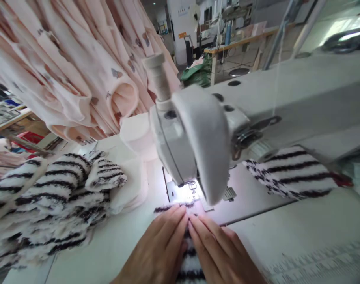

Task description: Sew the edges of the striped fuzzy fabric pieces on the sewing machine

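A black-and-white striped fluffy fabric piece (190, 263) lies below the lit needle area of a white sewing machine (180, 146). Its far edge reaches the metal needle plate (173, 193). My left hand (157, 246) holds the fabric from the left, fingers together and fingertips just in front of the presser foot. From the right, my right hand (219, 250) grips the same piece, its fingertips almost meeting the left ones. The thumbs are largely hidden. The machine head partly covers the needle.
Striped fabric pieces (61, 197) are heaped at the left, beside folded pale cloth (128, 189). Another striped piece (295, 169) lies under the machine arm. Pink printed garments (79, 67) hang behind at left. A ruler scale (324, 260) marks the front right of the table.
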### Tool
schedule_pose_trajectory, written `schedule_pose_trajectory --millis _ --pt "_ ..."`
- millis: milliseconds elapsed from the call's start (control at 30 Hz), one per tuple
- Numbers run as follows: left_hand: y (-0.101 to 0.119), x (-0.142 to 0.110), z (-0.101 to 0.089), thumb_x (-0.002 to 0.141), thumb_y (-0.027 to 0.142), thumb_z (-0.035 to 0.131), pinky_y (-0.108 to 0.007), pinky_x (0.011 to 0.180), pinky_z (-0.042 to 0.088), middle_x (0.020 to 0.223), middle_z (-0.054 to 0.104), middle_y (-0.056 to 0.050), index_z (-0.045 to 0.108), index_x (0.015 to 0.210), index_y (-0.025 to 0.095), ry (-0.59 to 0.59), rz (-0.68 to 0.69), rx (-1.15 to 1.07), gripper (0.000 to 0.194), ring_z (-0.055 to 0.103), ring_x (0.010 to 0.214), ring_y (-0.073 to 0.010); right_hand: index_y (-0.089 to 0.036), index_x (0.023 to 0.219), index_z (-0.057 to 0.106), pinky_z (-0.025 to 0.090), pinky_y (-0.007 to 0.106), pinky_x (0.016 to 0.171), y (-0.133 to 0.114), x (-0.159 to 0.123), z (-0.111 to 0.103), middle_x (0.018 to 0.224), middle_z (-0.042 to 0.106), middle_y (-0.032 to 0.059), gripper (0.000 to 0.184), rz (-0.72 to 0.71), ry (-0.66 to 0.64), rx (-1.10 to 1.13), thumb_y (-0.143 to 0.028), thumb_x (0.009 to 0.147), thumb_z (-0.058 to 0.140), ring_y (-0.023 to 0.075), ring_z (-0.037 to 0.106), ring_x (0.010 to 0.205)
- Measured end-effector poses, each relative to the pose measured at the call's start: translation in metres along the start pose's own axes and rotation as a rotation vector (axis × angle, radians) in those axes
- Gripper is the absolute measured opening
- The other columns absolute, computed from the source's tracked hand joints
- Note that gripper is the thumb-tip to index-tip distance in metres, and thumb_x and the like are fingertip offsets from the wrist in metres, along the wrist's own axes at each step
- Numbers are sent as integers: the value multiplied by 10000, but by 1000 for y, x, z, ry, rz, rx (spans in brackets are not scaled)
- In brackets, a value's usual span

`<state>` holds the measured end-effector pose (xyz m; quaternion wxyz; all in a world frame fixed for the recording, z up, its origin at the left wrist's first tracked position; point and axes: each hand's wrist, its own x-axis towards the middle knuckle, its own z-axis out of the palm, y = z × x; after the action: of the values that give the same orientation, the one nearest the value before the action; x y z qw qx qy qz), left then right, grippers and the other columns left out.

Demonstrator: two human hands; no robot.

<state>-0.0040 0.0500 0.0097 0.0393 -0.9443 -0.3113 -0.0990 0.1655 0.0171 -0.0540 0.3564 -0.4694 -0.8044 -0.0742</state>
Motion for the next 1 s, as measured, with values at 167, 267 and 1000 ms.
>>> schedule_pose_trajectory --millis 167,267,1000 --pt "1 4 16 852 60 402 -417 937 506 1235 544 -224 462 1229 -14 8 1 -1 389 486 1197 -294 -67 1084 604 375 361 839 5 -1 4 1140 617 105 410 -5 -60 -43 -6 858 267 232 523 1078" --pt "1 10 17 835 37 397 -445 917 512 1231 541 -229 440 1245 -10 14 -50 -20 415 509 1164 -297 -59 1109 593 362 367 853 11 6 2 1170 596 114 446 -21 -94 -57 -23 863 222 239 504 1100" --pt "-13 14 -9 869 86 490 -316 907 495 1124 574 -87 532 1132 153 2 -177 -300 274 550 1042 -169 -155 1212 496 438 360 921 42 19 -20 1155 564 61 484 38 -215 331 23 827 263 170 479 1090"
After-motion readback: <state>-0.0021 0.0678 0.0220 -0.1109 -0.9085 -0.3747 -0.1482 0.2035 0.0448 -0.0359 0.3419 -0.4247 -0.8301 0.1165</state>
